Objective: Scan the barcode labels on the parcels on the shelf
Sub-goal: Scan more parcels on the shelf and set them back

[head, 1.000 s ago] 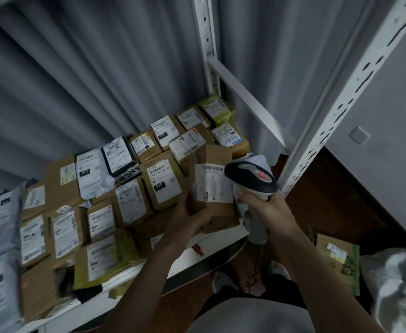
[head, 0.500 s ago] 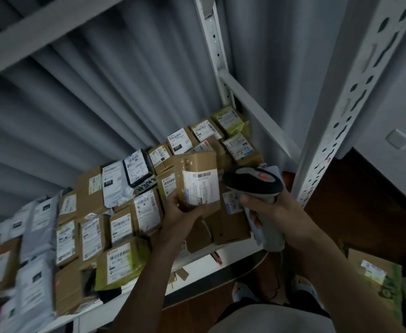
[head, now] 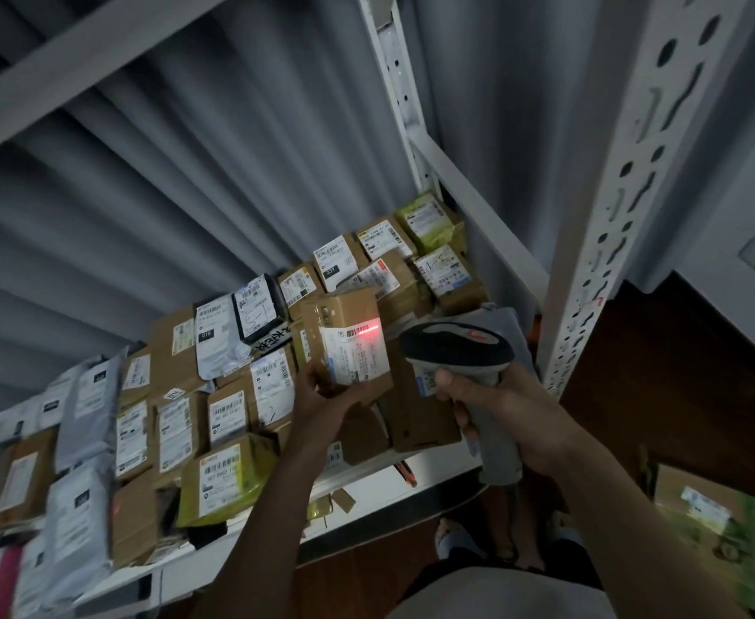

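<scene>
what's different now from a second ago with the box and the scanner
A red scan line now glows on the barcode label of the cardboard box, which the left hand has raised off the shelf pile. The right hand still grips the scanner, aimed at it.

Not much is legible here tbh. A black tag on the white poly mailer far left of middle reads "010", and the label of a brown box farther back shows "231". A black parcel has white handwritten characters. Every other label is too blurry.
</scene>
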